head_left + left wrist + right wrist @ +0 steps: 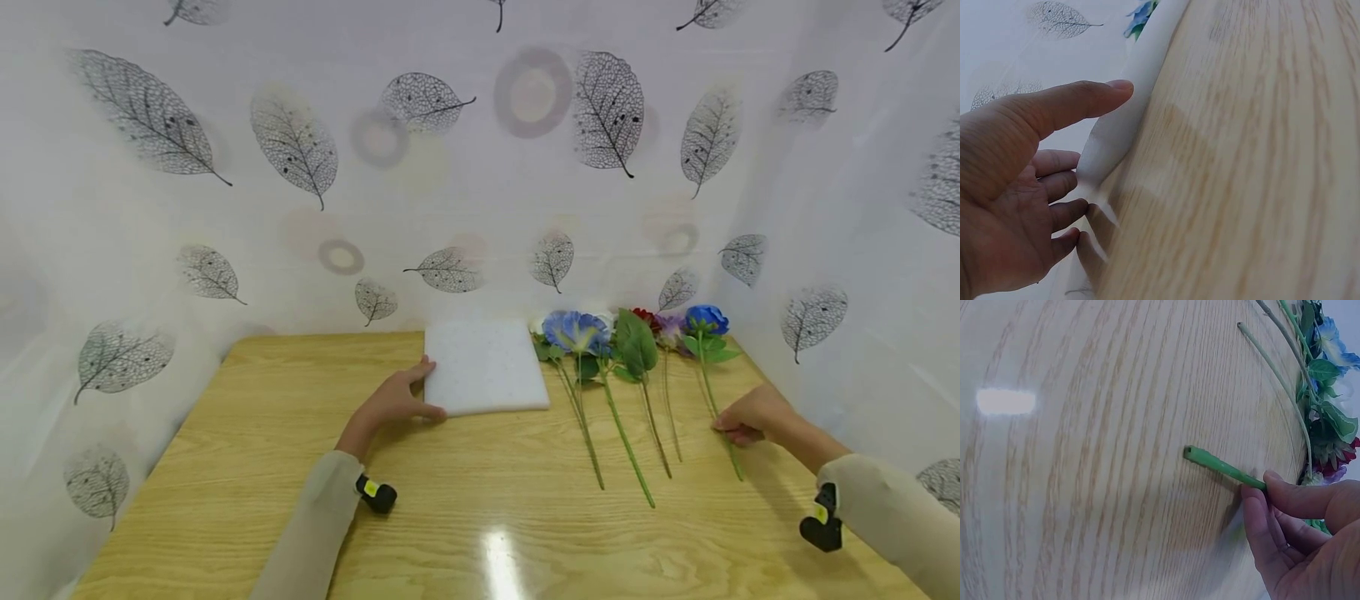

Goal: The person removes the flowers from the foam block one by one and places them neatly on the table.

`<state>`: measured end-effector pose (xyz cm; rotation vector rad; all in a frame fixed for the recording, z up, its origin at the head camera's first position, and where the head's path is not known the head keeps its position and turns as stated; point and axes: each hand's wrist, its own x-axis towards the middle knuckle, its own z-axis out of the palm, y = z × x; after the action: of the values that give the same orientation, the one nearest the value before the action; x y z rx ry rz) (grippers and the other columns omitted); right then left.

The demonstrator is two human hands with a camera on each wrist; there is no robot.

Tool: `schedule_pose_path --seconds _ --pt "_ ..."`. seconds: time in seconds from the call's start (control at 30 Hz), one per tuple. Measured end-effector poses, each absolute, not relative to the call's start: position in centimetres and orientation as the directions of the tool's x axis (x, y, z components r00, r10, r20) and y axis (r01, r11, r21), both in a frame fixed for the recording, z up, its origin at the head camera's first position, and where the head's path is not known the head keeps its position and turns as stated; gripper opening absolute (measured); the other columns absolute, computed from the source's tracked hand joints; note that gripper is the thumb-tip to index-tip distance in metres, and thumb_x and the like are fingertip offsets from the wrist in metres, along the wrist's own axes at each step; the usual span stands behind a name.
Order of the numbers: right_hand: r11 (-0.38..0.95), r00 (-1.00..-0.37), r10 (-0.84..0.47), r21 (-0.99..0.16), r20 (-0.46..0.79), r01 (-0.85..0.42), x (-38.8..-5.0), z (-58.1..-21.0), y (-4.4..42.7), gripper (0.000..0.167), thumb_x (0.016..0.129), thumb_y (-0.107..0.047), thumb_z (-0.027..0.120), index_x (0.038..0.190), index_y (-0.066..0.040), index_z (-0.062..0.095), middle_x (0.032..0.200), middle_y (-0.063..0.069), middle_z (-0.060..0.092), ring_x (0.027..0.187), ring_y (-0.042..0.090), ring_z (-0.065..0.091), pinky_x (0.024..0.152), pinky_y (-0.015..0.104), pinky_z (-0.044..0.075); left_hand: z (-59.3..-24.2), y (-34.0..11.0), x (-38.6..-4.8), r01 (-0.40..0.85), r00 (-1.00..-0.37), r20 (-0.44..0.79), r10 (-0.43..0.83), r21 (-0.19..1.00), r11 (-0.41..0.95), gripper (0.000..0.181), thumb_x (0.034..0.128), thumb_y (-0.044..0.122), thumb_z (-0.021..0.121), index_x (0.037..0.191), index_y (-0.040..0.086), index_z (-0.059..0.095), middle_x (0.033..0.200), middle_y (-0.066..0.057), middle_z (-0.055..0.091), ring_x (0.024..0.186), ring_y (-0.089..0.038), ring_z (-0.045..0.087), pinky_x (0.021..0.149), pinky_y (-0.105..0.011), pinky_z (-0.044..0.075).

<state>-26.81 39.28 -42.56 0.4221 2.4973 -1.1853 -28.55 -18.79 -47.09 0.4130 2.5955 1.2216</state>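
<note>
A white foam block (pixel 486 367) lies flat on the table. My left hand (pixel 399 396) is at its near left corner, thumb by the front edge and a finger by the left side. In the left wrist view, the left hand (pixel 1016 181) has its thumb extended over the block's edge (pixel 1129 119) and its fingers loosely bent at the corner. My right hand (pixel 753 417) pinches the green stem of a blue artificial flower (pixel 707 319) between thumb and fingertips. Up close, the right hand (pixel 1304 531) grips that stem (pixel 1222 467) a little above its cut end.
Beside the block lie several more artificial flowers: a light blue one (pixel 576 330), a dark red one (pixel 647 318) and a purple one (pixel 670 330), stems toward me. A leaf-printed white sheet (pixel 465 192) hangs behind and around the wooden table (pixel 450 508).
</note>
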Motion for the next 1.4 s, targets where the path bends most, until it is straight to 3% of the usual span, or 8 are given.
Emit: schedule_pose_path --seconds 0.97,1.4 --pt "0.642 -0.926 -0.015 -0.714 -0.376 0.280 -26.5 -42.4 38.2 0.018 0.088 0.001 0.075 0.095 0.017 0.073 0.061 0.002 0.071 0.053 0.011 0.067 0.054 0.028 0.061 -47.0 -18.9 -28.6 0.168 -0.929 -0.088 0.360 0.766 0.621 0.108 0.0777 0.034 0.090 0.159 0.001 0.028 0.169 -0.013 0.016 0.158 -0.031 0.014 0.129 -0.047 0.017" --pt "0.693 -0.943 -0.087 -0.699 -0.321 0.174 -26.3 -43.0 38.0 0.018 0.088 -0.004 0.076 0.093 0.013 0.075 0.067 0.004 0.074 0.058 0.012 0.068 0.056 0.029 0.061 -47.3 -18.9 -28.8 0.174 -0.930 -0.087 0.357 0.752 0.635 0.109 0.0769 0.036 0.090 0.159 0.002 0.028 0.169 -0.013 0.015 0.158 -0.031 0.015 0.129 -0.047 0.017"
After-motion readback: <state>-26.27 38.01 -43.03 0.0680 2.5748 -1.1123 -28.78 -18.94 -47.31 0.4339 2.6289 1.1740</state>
